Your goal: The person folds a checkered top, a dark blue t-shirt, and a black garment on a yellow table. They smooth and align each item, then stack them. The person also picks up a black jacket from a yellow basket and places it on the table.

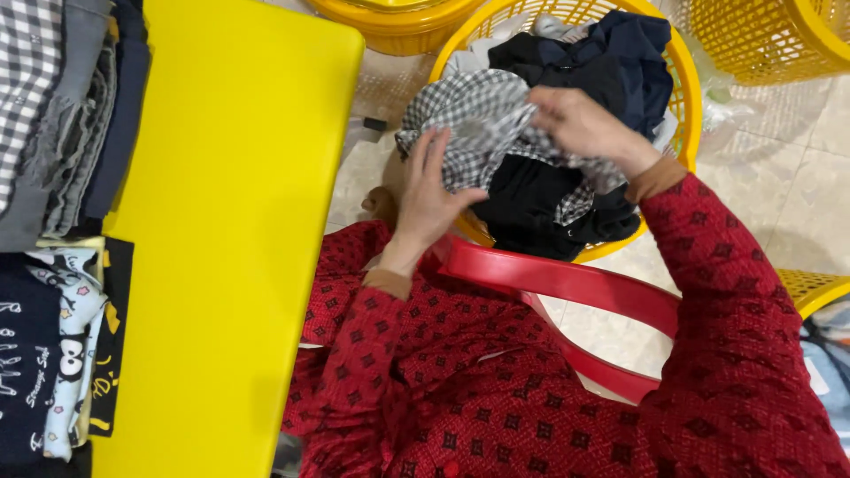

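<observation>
Black-and-white checked cotton garment [482, 119]: bunched at near rim of round yellow plastic laundry basket [683, 97], atop dark clothing [611, 62]. Left hand [434, 190]: fingers spread flat against garment's near edge, thumb hooked under a fold. Right hand [580, 124]: closed in a pinch on garment's far edge, over basket centre. Red plastic chair arm [567, 283]: just below basket rim, close beneath both wrists. Yellow table [230, 221]: left of hands, surface bare there; folded clothes stack [62, 115] along far-left edge.
</observation>
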